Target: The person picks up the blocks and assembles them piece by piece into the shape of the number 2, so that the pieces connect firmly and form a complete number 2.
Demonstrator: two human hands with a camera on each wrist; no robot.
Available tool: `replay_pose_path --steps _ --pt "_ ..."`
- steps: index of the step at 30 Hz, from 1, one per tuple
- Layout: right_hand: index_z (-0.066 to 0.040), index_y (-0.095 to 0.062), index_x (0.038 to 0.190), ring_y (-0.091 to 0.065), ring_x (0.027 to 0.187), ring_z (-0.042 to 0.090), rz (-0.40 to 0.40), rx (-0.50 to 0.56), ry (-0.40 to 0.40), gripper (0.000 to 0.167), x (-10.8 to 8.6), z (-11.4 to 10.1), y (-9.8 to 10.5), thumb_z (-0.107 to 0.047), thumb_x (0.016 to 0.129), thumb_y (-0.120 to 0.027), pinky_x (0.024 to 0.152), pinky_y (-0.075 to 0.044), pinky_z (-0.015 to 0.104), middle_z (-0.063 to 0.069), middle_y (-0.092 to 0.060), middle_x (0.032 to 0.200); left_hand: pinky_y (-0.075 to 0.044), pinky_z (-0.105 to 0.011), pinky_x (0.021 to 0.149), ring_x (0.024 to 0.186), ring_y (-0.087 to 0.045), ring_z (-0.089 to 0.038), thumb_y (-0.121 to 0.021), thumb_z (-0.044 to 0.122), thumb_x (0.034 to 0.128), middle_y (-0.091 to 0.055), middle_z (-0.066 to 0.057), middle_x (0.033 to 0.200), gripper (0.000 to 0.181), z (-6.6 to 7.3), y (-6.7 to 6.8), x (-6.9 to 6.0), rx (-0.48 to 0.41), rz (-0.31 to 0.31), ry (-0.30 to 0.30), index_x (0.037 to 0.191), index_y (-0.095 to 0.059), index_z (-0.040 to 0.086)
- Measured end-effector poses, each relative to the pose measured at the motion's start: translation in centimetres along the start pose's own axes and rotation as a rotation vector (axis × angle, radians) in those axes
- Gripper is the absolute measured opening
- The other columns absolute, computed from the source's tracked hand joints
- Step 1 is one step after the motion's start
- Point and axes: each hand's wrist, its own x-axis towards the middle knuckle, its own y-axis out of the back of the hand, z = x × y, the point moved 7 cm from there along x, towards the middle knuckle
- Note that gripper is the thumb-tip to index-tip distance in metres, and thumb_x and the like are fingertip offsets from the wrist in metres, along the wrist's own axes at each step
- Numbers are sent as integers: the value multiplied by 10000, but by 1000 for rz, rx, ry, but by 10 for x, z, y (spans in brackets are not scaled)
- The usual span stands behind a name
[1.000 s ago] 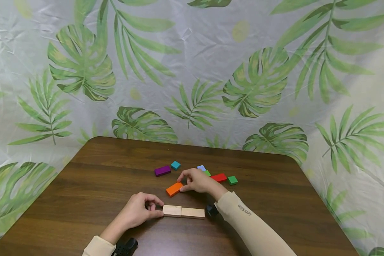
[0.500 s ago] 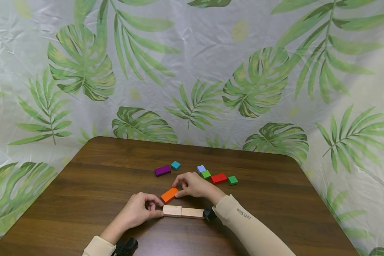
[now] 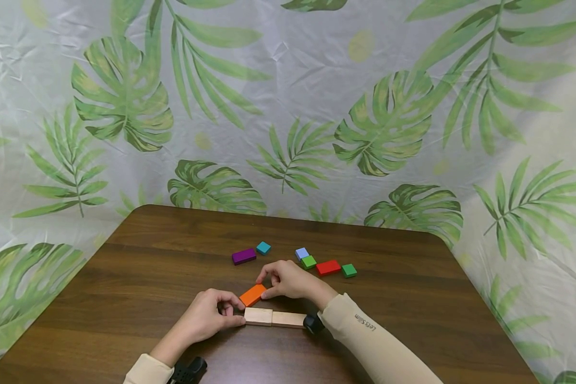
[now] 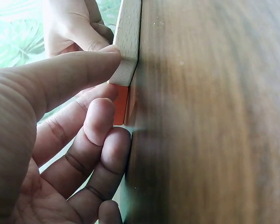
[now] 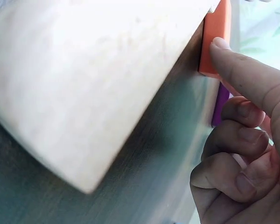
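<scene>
While the right hand [image 3: 289, 280] is pinching the orange block [image 3: 252, 295] | it is lying between both hands | half-curled left hand [image 3: 210, 316] is gripping the pale block [image 3: 258, 317] endwise

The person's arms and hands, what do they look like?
Both arms wear cream long sleeves: left sleeve, right sleeve. The right one has dark lettering. There's a black gadget at each wrist, left gadget and right gadget. The left hand and right hand wear no gloves.

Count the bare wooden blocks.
2: one block touched by the left hand, another block adjoining its right end, partly behind the wrist camera. More could be hidden.
</scene>
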Motion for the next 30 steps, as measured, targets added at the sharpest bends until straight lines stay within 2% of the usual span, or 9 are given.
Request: replay_pose_path --steps 30 --pt "-188 -768 1144 -397 567 66 -4 -11 9 239 -1 0 0 -211 927 -867 591 -344 213 -81 -450 616 -371 -201 549 592 -473 -18 -932 239 834 -575 77 674 175 2 0 0 1 0 -2 900 -790 160"
